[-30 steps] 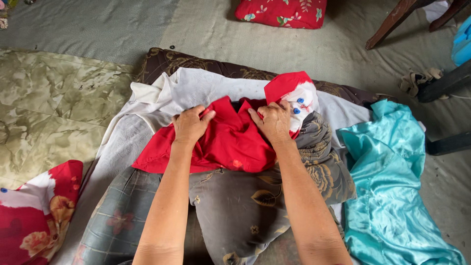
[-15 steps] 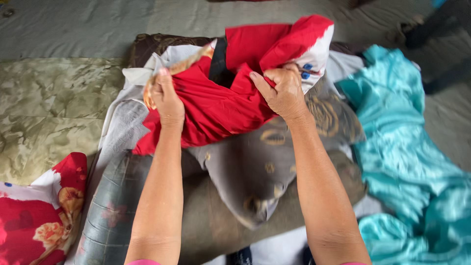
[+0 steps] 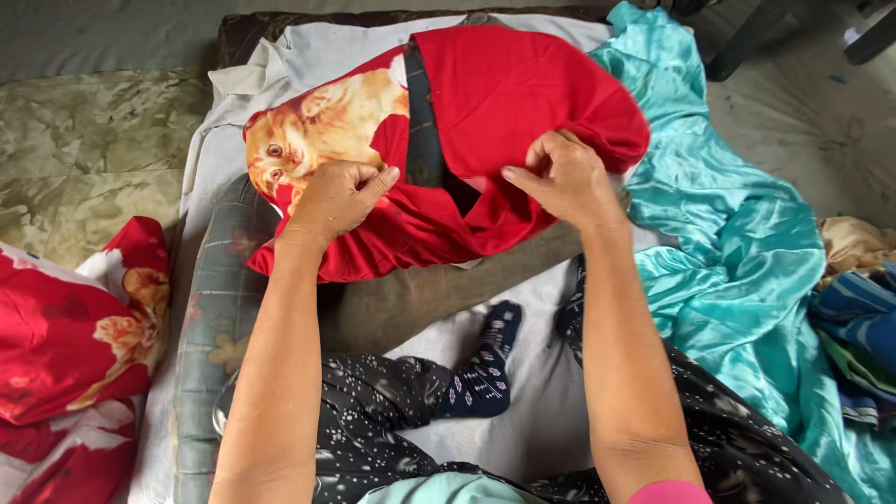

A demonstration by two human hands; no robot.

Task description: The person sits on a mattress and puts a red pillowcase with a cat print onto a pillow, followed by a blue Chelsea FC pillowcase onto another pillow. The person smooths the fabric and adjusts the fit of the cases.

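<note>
At the far left lies a red floral pillow (image 3: 65,345) on the floor. The left hand (image 3: 336,198) pinches the open edge of a red pillowcase (image 3: 504,103) printed with an orange cat (image 3: 322,135); the right hand (image 3: 565,182) grips the opposite edge, both clamped on cloth, set apart. The case is judged part-way onto a dark cushion (image 3: 425,131); next calls for drawing the opening further down. Its long axis runs left-right, mouth facing the person. A turquoise satin cloth (image 3: 737,252) lies right.
</note>
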